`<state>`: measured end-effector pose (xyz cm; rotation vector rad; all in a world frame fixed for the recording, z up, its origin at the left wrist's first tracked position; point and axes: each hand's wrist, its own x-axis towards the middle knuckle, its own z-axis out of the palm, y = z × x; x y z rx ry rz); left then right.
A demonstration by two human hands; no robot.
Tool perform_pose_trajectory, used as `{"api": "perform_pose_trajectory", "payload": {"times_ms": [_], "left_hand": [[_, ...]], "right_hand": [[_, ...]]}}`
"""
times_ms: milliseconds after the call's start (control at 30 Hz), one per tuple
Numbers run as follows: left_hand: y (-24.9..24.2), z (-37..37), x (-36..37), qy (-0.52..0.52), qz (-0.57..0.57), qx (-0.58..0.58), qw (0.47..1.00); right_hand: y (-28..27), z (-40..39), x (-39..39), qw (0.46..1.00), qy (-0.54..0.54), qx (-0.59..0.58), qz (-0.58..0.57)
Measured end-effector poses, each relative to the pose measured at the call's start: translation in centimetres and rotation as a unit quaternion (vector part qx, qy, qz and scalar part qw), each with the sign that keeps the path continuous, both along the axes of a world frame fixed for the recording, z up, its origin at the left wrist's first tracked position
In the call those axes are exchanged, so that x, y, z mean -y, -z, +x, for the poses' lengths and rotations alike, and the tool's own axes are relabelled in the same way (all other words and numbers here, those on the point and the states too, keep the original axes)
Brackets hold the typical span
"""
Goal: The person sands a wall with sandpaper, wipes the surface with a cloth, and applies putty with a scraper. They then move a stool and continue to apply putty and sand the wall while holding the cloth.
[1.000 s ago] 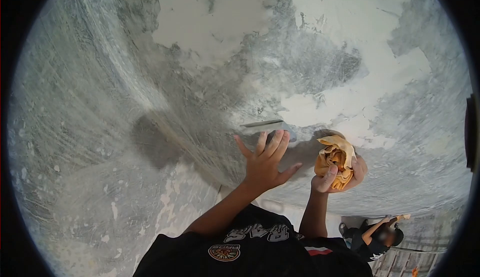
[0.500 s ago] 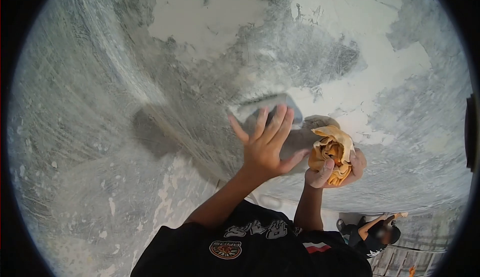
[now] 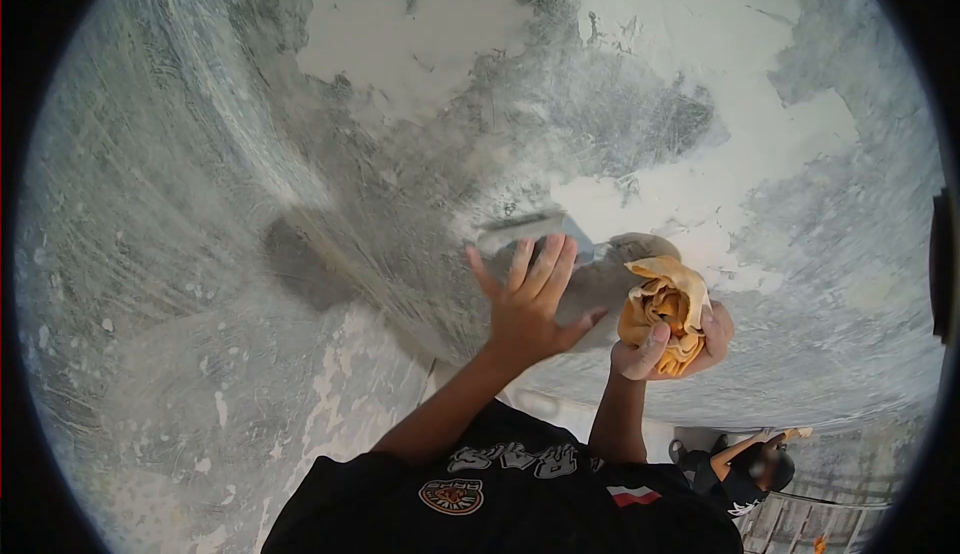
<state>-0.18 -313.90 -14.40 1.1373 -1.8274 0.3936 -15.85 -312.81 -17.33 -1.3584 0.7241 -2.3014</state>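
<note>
My left hand point(image 3: 530, 309) lies flat with its fingers spread and pointing up, against a grey and white patchy plaster surface point(image 3: 420, 154). Beneath its fingertips is a grey, straight-edged flat piece point(image 3: 570, 234) with a bluish right side. I cannot make out whether it is a thin sheet or a pad. My right hand point(image 3: 715, 339) is closed around a crumpled yellow-orange cloth point(image 3: 670, 299), thumb in front and fingers behind. The cloth is held to the right of the left hand, with a dark shadow beside it.
Another person point(image 3: 745, 469) in dark clothes is at the lower right, one arm raised, beside slatted framework point(image 3: 800, 524). A curved ridge point(image 3: 240, 134) runs down the left of the surface. A dark object point(image 3: 941, 264) stands at the right edge.
My left hand has slid slightly down towards me, and the grey flat piece has shifted down with it. My right hand keeps its hold on the cloth, almost unmoved.
</note>
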Motion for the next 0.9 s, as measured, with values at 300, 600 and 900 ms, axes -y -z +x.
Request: {"api": "perform_pose_trajectory", "payload": {"times_ms": [300, 600, 900], "left_hand": [[-0.2, 0.6, -0.4, -0.016, 0.001, 0.036, 0.999], [0.1, 0.4, -0.4, -0.013, 0.011, 0.032, 0.999], [-1.3, 0.5, -0.7, 0.003, 0.014, 0.035, 0.999]], "right_hand": [[-2.0, 0.1, -1.4, 0.999, 0.017, 0.034, 0.028], [-3.7, -0.7, -0.8, 0.954, 0.248, -0.140, -0.092], [-6.3, 0.3, -0.3, 0.941, 0.280, -0.142, -0.123]]}}
